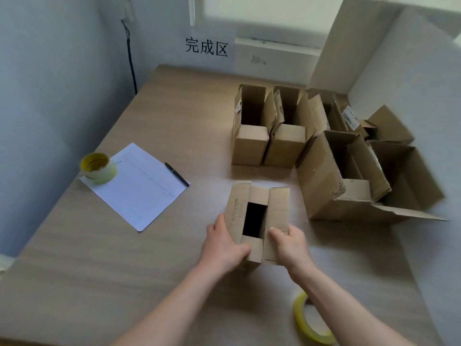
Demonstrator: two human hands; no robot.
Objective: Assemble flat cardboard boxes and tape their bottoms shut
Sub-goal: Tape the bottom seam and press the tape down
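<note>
A small brown cardboard box (259,196) stands on the wooden table (154,245) in front of me, its top-facing flaps folded inward with a dark gap left in the middle. My left hand (222,245) grips the box's left side, thumb on the near flap. My right hand (289,243) holds the right side, thumb pressing the right flap down. A roll of yellow-cored clear tape (311,320) lies on the table under my right forearm, partly hidden by it.
Several assembled open boxes (287,143) stand in a cluster at the back right, a larger one (331,186) nearest me. A stack of tape rolls (98,168) sits on a white sheet of paper (139,186) with a black pen (177,174) at left.
</note>
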